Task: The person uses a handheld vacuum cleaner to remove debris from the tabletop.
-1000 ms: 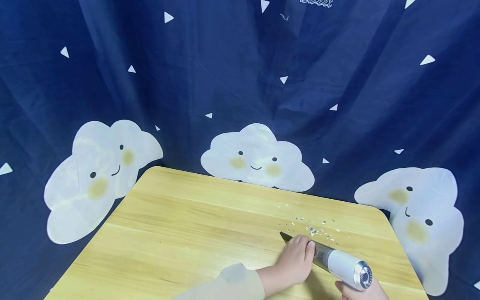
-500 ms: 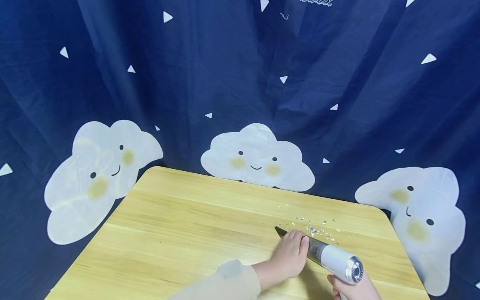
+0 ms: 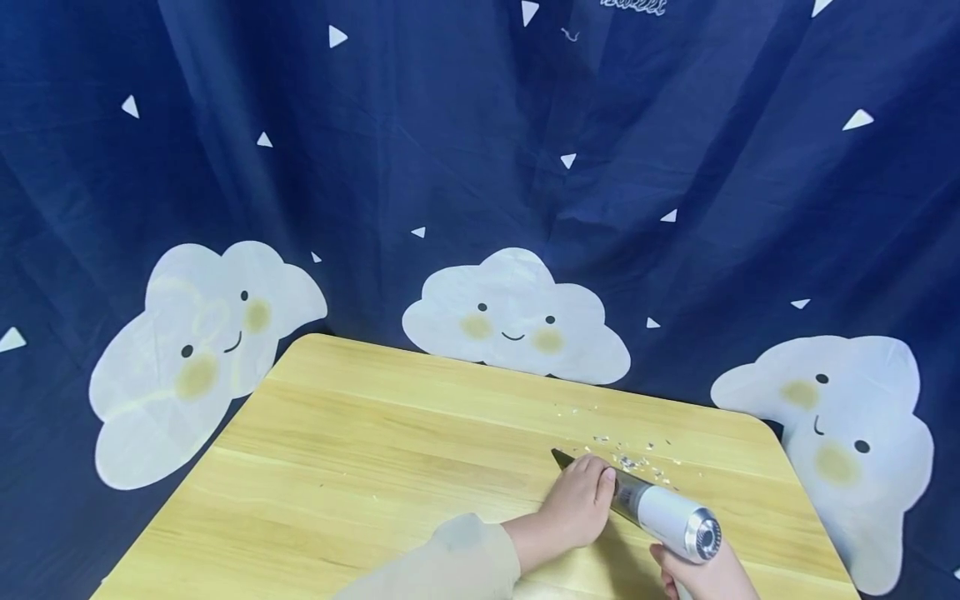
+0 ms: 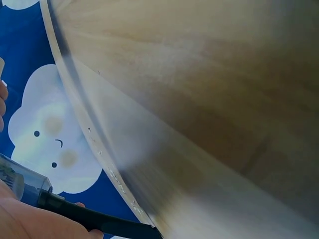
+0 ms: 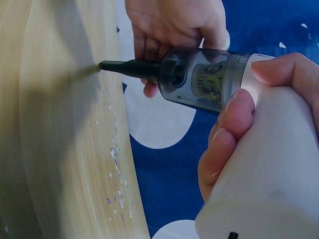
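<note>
A white and silver handheld vacuum cleaner (image 3: 671, 515) is held by both hands over the right part of the wooden table. My right hand (image 3: 708, 575) grips its white handle, fingers wrapped round it in the right wrist view. My left hand (image 3: 577, 502) holds the front end, its fingers curled about the black nozzle (image 5: 132, 67) close to the clear dust cup (image 5: 204, 77). Some bits of debris show inside that cup. The nozzle tip slants down to the tabletop, just left of a scatter of small white and dark paper scraps (image 3: 628, 462).
The wooden table (image 3: 360, 433) has rounded far corners. Behind it hangs a dark blue curtain (image 3: 465, 142) with smiling clouds and white triangles. More scraps (image 5: 115, 159) lie near the table edge in the right wrist view.
Both hands and the vacuum cleaner have shifted a little left and away from the person, mostly in the first half second. The scraps on the table look the same.
</note>
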The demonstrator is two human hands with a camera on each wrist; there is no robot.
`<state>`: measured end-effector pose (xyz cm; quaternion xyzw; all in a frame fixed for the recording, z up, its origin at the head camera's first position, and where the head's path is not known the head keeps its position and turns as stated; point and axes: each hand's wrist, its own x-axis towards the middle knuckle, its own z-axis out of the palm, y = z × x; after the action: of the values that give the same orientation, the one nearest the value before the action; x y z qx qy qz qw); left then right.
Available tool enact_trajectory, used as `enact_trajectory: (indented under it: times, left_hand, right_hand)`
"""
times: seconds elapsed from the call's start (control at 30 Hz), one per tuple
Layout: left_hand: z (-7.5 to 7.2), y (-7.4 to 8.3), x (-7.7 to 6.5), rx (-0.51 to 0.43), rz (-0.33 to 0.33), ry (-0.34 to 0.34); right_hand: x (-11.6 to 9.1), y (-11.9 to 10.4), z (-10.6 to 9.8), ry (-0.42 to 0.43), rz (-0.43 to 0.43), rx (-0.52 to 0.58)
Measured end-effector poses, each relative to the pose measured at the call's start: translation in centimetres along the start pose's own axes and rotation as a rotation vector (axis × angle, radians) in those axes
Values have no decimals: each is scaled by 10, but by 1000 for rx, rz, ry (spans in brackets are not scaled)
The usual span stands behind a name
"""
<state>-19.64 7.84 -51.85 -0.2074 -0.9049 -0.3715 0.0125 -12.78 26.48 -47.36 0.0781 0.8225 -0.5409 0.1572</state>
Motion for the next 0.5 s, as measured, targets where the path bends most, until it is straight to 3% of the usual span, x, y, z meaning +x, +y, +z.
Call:
enact_trajectory:
  times: [0.17,0.5]
  left_hand:
    - [-1,0,2,-7,3,-1]
    - [4,-3,9,21,75,24]
  right_hand:
    - [0,0,-2,6,14,-23]
    - [1,-4,-2,58,33,-47]
